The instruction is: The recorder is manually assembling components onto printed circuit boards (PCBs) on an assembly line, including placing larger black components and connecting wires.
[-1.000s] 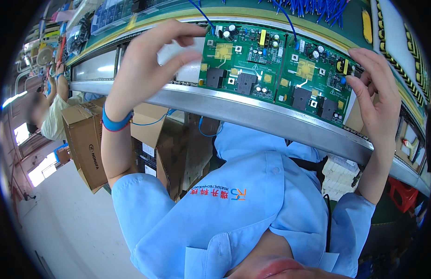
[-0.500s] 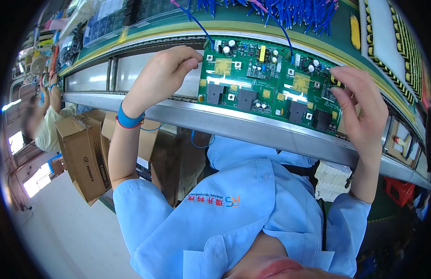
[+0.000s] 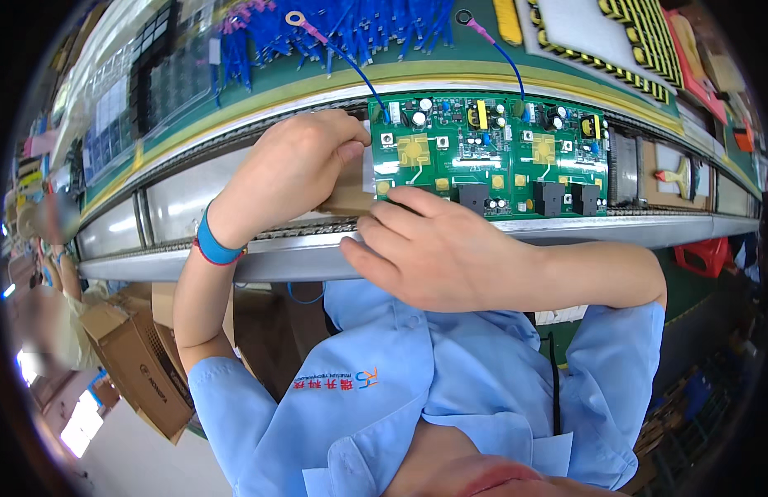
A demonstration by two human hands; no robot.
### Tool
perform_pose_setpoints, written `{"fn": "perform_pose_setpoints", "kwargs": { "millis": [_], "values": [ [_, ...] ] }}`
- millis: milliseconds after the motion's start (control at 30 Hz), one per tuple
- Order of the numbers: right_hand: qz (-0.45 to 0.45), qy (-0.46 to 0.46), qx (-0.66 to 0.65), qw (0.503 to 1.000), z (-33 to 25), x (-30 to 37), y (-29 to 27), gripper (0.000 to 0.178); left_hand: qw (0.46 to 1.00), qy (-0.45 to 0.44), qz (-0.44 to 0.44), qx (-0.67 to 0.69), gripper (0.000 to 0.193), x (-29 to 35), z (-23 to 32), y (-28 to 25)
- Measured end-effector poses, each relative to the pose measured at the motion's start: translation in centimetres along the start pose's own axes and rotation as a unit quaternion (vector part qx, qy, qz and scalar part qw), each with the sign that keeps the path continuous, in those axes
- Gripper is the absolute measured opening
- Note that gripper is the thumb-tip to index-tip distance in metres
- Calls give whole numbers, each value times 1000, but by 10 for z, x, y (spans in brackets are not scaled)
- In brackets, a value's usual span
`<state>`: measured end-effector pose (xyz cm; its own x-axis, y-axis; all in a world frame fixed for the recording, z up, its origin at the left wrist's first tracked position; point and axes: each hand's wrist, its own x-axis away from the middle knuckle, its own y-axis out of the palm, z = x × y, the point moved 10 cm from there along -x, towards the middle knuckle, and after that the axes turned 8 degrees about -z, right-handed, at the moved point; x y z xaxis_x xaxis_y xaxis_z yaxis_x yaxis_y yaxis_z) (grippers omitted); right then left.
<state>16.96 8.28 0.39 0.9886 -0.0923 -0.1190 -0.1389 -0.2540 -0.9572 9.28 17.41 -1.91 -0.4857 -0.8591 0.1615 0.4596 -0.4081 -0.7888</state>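
A green circuit board [image 3: 483, 174] with two similar halves lies across the metal rails in front of me. It carries black blocks, small capacitors and yellow pads. Two blue wires [image 3: 356, 68] with pink sleeves and ring terminals rise from its far edge. My left hand [image 3: 293, 166], a blue band at its wrist, has its fingers curled in a pinch at the board's left edge. My right hand [image 3: 442, 248] reaches across my body to the near left corner. Its fingers are loosely bent and apart, one fingertip at the board, and it grips nothing; part of the near edge is hidden behind it.
The near metal rail [image 3: 284, 263] runs across in front of me. Beyond the track are a pile of blue wires [image 3: 342, 33], a clear tray [image 3: 181, 83] and rows of yellow-and-black parts [image 3: 640, 50]. A brush [image 3: 680, 176] lies at right. Cardboard boxes [image 3: 139, 364] stand at lower left.
My right hand has left the board's right end and crossed to its near left corner. My left hand remains at the left edge. The view has shifted, showing the wires' ring ends.
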Motion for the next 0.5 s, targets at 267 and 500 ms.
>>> {"fn": "perform_pose_setpoints", "kwargs": {
  "millis": [267,500],
  "values": [
    [33,35,56,997,13,3,14,33,1000,16,-13,13,12,-21,2,9],
    [93,31,47,994,14,6,16,33,1000,26,-3,10,11,-16,-5,12]
  ]
}}
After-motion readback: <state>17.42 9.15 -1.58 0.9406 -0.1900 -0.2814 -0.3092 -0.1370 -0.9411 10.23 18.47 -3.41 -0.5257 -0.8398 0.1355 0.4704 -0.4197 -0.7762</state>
